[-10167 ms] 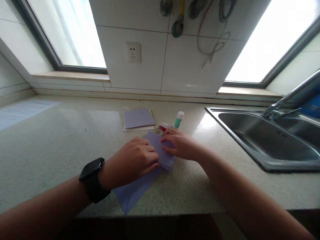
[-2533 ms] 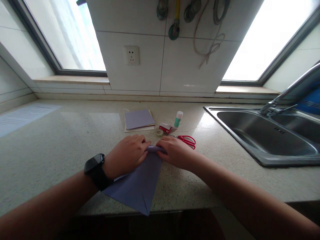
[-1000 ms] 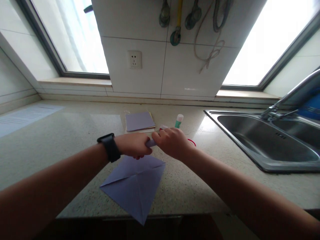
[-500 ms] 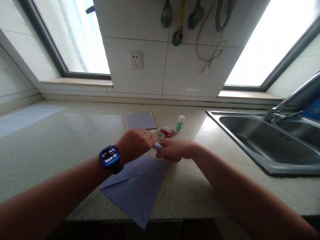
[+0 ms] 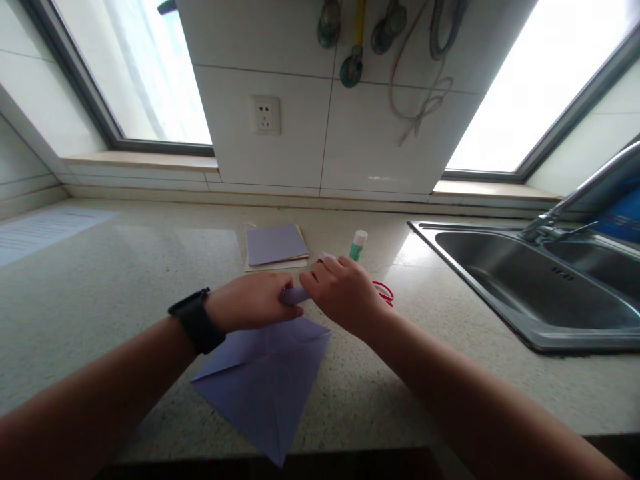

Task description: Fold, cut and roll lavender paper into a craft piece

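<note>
A creased purple paper sheet [image 5: 265,380] lies on the speckled counter [image 5: 110,293], one corner hanging over the front edge. Its far edge is rolled into a thin tube [image 5: 295,295]. My left hand [image 5: 250,301], with a black watch on the wrist, pinches the roll's left end. My right hand [image 5: 345,293] grips its right end. Both hands are held just above the counter.
Behind my hands lie a stack of purple paper [image 5: 276,244], a green-capped glue stick [image 5: 357,245] and red scissors [image 5: 384,292], partly hidden. A steel sink [image 5: 525,280] with a tap fills the right. A printed sheet [image 5: 45,227] lies far left.
Over ten seconds the paper went from being pressed flat to having its far edge rolled up. In the last second both hands twisted the roll back and forth; the watch face turned away again.
</note>
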A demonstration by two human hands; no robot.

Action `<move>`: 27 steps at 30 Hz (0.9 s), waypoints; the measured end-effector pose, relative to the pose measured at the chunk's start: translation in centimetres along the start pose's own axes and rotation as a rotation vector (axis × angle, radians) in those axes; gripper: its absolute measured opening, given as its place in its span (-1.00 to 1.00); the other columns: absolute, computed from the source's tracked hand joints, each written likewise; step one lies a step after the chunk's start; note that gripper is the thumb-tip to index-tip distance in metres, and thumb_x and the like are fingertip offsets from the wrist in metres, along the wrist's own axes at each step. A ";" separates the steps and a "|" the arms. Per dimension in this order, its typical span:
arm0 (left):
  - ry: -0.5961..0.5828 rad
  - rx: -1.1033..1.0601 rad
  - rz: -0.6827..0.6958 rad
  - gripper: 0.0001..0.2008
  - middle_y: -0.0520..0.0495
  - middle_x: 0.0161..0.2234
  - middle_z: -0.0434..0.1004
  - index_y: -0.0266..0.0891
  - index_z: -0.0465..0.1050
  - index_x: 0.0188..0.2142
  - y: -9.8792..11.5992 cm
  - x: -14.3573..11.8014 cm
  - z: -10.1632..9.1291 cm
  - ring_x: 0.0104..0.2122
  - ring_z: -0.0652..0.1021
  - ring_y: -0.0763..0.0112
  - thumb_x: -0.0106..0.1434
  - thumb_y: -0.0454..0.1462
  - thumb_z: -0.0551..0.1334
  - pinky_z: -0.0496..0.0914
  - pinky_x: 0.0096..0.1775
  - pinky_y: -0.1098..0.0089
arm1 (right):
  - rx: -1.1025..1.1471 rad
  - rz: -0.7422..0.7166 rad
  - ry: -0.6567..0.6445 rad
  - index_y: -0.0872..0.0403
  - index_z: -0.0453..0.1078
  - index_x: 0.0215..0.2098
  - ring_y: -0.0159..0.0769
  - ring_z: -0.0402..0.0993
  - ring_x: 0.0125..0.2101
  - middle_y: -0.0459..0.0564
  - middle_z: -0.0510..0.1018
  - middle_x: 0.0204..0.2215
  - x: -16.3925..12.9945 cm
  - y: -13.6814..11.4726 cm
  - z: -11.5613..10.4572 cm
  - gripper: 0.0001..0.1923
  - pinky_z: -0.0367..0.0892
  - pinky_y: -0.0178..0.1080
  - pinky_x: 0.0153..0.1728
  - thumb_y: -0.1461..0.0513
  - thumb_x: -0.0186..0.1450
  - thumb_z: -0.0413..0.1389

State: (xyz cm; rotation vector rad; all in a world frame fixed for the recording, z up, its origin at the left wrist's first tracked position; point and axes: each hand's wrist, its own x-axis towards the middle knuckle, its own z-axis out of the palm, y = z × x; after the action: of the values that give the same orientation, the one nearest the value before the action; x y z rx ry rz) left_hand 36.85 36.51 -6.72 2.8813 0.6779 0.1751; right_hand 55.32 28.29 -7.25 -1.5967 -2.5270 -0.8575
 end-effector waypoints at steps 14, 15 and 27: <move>0.172 0.378 -0.063 -0.86 -0.13 -0.37 0.63 -0.22 0.46 -0.28 2.0 0.2 -0.1 -0.43 0.60 0.14 0.36 -0.35 0.13 0.26 -0.46 0.28 | 0.255 0.237 -0.245 0.12 0.41 -0.17 -0.14 0.51 -0.39 0.14 0.62 -0.36 0.5 -0.6 -0.8 -0.81 0.10 -0.19 -0.42 0.33 0.42 -0.05; 0.202 0.454 -0.040 -0.82 -0.14 -0.40 0.61 -0.23 0.45 -0.30 2.1 0.2 0.3 -0.46 0.59 0.14 0.36 -0.40 0.08 0.24 -0.48 0.27 | 0.344 0.269 -0.296 0.12 0.42 -0.18 -0.15 0.52 -0.39 0.14 0.63 -0.35 0.5 -0.4 -0.6 -0.85 0.12 -0.21 -0.43 0.28 0.41 0.00; 0.375 0.700 0.134 -0.76 -0.11 -0.42 0.50 -0.22 0.39 -0.33 3.5 0.3 0.5 -0.41 0.52 0.15 0.38 -0.45 0.03 0.25 -0.40 0.21 | 0.977 0.168 -0.530 0.09 0.33 -0.24 -0.36 0.44 -0.51 -0.07 0.52 -0.49 -0.1 1.7 0.7 -0.80 0.20 -0.32 -0.50 0.13 0.43 0.01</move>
State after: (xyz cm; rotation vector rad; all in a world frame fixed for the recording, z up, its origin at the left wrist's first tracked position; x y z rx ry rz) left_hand 38.72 33.54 -6.55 3.6168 0.7133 0.6223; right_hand 57.03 29.05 -7.10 -1.6889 -2.3435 0.8229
